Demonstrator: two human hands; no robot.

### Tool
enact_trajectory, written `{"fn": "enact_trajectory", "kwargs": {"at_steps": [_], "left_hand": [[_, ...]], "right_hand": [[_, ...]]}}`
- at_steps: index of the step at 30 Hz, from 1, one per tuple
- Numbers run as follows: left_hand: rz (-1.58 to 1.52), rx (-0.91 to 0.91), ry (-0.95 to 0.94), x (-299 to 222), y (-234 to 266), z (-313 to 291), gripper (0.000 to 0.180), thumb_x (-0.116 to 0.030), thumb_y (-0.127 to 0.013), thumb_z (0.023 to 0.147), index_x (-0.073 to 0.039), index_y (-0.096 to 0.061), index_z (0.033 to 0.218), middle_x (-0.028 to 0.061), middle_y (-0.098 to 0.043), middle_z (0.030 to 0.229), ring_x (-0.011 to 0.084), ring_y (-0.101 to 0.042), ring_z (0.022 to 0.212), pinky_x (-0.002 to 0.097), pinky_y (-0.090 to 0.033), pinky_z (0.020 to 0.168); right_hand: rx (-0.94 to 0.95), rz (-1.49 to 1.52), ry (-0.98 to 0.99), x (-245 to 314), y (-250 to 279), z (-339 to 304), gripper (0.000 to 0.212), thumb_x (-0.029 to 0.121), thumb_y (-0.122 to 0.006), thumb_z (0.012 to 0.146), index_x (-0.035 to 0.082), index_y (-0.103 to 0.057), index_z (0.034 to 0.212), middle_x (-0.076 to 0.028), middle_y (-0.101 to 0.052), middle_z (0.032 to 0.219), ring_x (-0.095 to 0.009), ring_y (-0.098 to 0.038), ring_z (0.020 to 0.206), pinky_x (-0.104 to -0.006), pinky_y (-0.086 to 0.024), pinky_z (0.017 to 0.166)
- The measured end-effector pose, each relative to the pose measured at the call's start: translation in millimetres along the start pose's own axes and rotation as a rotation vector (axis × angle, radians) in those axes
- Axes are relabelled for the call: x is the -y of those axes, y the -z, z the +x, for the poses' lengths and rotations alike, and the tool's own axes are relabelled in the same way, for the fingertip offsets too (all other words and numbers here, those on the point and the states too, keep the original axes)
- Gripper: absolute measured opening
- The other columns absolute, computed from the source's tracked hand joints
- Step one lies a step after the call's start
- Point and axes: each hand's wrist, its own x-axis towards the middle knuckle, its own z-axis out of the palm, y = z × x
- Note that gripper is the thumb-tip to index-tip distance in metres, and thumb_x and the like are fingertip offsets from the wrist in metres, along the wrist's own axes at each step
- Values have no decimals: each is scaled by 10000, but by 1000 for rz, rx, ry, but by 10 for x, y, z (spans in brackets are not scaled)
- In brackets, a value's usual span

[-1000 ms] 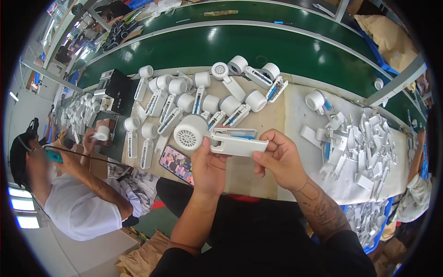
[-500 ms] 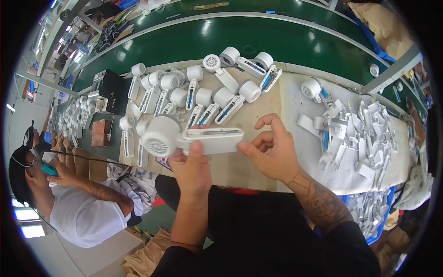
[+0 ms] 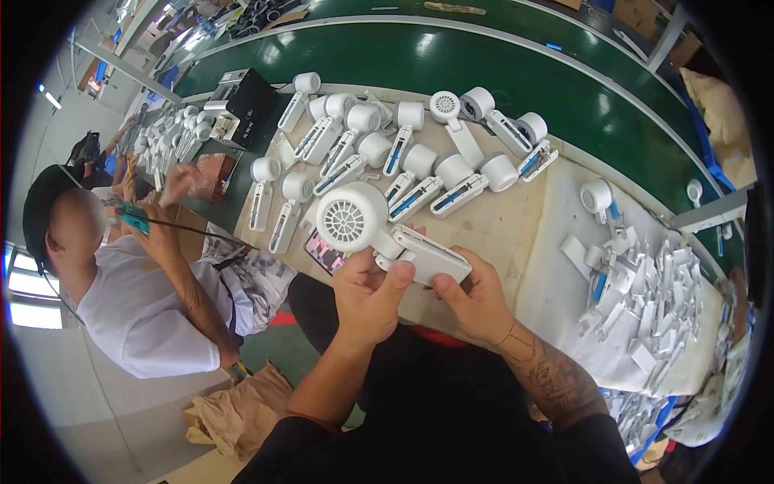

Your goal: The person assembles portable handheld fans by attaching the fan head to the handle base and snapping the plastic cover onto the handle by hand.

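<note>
A beige table [image 3: 509, 230] carries a cluster of white handheld fans [image 3: 419, 159] at far left and a heap of white plastic parts [image 3: 642, 315] at right. Over its near side is the held fan [image 3: 351, 218], left hand [image 3: 368, 300] grasping its handle beside the head, right hand [image 3: 477, 305] gripping the handle's end. A patterned phone [image 3: 324, 252] lies partly hidden behind.

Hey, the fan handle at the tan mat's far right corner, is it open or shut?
Open: inside the white fan handle, a blue insert shows uncovered.
</note>
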Motion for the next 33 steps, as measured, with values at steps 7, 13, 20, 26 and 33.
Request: {"fn": "enact_trajectory", "kwargs": {"at_steps": [7,13,20,26,33], "left_hand": [[-19,-13,28,140,-79,58,440,-259,-663,972,78,-582,1243,159,-678,1149,196,-659,1015,326,-516,901],[169,-68,96,87,-106,213,283,-171,-652,980,43,-630,1164,51,-703,972,82,-627,836,238,-491,714],[-329,-88,240,129,-238,333,364,-305,-480,1061,18,-642,1099,75,-688,951,117,-621,780,276,-511,735],[-143,-13,251,187,-151,314,381,-310,-466,1067,22,-652,1062,57,-655,859,117,-607,749,269,-509,721],[54,5,156,234,-231,281,369,-289,-465,1069,25,-655,1033,39,-624,783,101,-592,681,235,-500,672]], "right_hand": [[-85,-68,8,-122,58,2,380,330,-644,979,-5,-593,1151,-38,-650,981,-90,-593,833,-249,-486,738],[-291,-413,220,60,57,132,436,218,-743,885,0,-591,1231,-116,-661,1069,-196,-637,902,-290,-506,806],[-325,-917,735,135,101,318,304,39,-771,773,92,-759,1073,-133,-656,1175,-298,-651,946,-357,-547,777],[-360,-756,602,73,90,264,281,69,-765,820,87,-753,1100,-133,-681,1120,-249,-675,892,-320,-561,749],[-419,-668,627,4,80,209,288,76,-778,823,72,-750,1109,-144,-673,1110,-228,-688,871,-299,-560,737]]}}
